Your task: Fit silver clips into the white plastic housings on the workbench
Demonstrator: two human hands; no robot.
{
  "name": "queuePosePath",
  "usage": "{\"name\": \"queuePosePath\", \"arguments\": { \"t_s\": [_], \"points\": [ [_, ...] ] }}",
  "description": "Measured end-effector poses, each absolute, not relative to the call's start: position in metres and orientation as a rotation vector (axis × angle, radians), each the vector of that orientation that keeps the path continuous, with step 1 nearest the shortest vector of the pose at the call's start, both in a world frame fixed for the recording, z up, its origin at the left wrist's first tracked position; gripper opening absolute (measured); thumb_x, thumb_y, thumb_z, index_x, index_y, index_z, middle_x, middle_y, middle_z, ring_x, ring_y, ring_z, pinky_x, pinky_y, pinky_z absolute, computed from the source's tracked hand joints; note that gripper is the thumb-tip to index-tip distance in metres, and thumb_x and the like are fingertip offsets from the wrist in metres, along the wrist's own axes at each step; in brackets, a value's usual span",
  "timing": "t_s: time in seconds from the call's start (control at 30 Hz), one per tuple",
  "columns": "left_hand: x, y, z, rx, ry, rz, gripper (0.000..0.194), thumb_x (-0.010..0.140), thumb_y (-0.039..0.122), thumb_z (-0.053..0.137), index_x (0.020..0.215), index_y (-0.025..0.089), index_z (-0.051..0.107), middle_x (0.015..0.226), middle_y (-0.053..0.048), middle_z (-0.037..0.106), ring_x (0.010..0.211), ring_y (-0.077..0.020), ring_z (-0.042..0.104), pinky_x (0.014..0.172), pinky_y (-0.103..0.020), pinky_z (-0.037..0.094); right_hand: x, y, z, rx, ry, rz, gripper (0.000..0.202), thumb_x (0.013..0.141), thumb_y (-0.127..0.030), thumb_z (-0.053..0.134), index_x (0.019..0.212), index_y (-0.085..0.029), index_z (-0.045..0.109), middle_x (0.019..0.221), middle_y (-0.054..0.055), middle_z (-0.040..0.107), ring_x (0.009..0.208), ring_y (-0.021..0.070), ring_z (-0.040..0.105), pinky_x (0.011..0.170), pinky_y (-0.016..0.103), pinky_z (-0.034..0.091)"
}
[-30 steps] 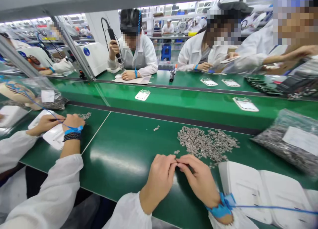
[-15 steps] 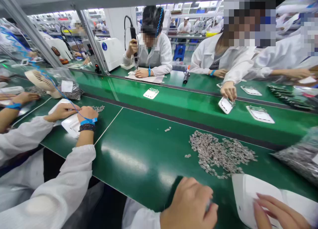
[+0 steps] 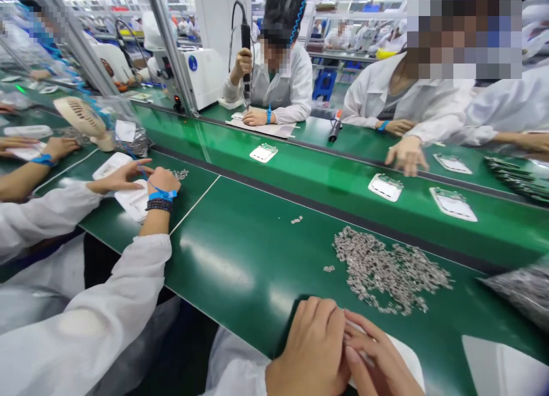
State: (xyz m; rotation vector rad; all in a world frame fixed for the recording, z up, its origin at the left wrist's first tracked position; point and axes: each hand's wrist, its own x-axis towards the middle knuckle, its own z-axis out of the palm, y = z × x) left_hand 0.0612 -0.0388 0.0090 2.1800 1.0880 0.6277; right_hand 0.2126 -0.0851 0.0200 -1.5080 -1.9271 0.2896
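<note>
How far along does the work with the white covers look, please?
The small metal parts are already out in a pile. In hand, a white cover sits at the left hand and right hand. Another cover lies at lower right, seemingly not yet done.

Wearing a loose, plain white sleeve (image 3: 244, 379), creasing softly and ending at the wrist of the left hand (image 3: 313, 344). Showing bare fingers there and on the right hand (image 3: 380, 353). Wearing pale, thin-looking cloth (image 3: 225, 353) below the tabletop's (image 3: 214, 258) near edge.
</note>
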Motion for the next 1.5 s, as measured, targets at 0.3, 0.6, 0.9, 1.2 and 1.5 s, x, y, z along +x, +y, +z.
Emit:
{"name": "queuePosePath", "arguments": {
  "t_s": [0.3, 0.6, 0.9, 1.2, 1.5],
  "points": [
    [0.017, -0.015, 0.010, 2.019, 1.075, 0.800, 0.048, 0.070, 0.008, 0.054, 0.116, 0.020, 0.051, 0.116, -0.006, 0.059, 0.107, -0.0246, 0.049, 0.091, -0.042, 0.042, 0.185, -0.046, 0.058, -1.432, -2.000, 0.106, 0.007, 0.097, -0.025, 0.059, 0.094, -0.022, 0.064, 0.126, 0.009, 0.061, 0.120, 0.0285, 0.054, 0.098, 0.046, 0.048],
    [0.015, -0.012, 0.008, 1.980, 1.020, 0.783, 0.044, 0.079, 0.002, 0.041, 0.117, 0.021, 0.051, 0.121, -0.006, 0.058, 0.110, -0.0228, 0.050, 0.092, -0.041, 0.041, 0.194, -0.022, 0.058, -1.299, -2.394, 0.019, 0.015, 0.094, -0.010, 0.056, 0.081, -0.014, 0.062, 0.116, 0.009, 0.066, 0.114, 0.0338, 0.048, 0.092, 0.051, 0.043],
    [0.016, -0.015, 0.003, 1.848, 1.075, 0.918, 0.032, 0.083, -0.001, 0.040, 0.104, 0.020, 0.052, 0.115, -0.005, 0.058, 0.107, -0.0206, 0.052, 0.092, -0.039, 0.043, 0.184, -0.015, 0.048, -1.209, -2.521, 0.088, 0.018, 0.096, -0.007, 0.048, 0.084, -0.011, 0.061, 0.108, 0.011, 0.062, 0.095, 0.0230, 0.054, 0.079, 0.038, 0.044],
    [0.017, -0.012, 0.002, 1.860, 1.113, 0.916, 0.027, 0.087, 0.001, 0.040, 0.104, 0.019, 0.050, 0.115, -0.007, 0.057, 0.107, -0.0219, 0.052, 0.093, -0.042, 0.043, 0.180, -0.015, 0.045, -1.282, -2.561, 0.003, 0.023, 0.098, -0.010, 0.044, 0.085, -0.013, 0.062, 0.106, 0.011, 0.061, 0.093, 0.0222, 0.053, 0.077, 0.036, 0.044],
    [0.018, -0.012, 0.007, 1.866, 1.108, 0.912, 0.026, 0.087, 0.001, 0.039, 0.101, 0.019, 0.052, 0.110, -0.007, 0.059, 0.099, -0.0204, 0.052, 0.088, -0.039, 0.045, 0.171, -0.010, 0.051, -1.318, -2.780, -0.201, 0.015, 0.084, -0.002, 0.055, 0.084, -0.014, 0.064, 0.088, 0.009, 0.055, 0.085, 0.0247, 0.051, 0.074, 0.040, 0.047]
  ]
}}
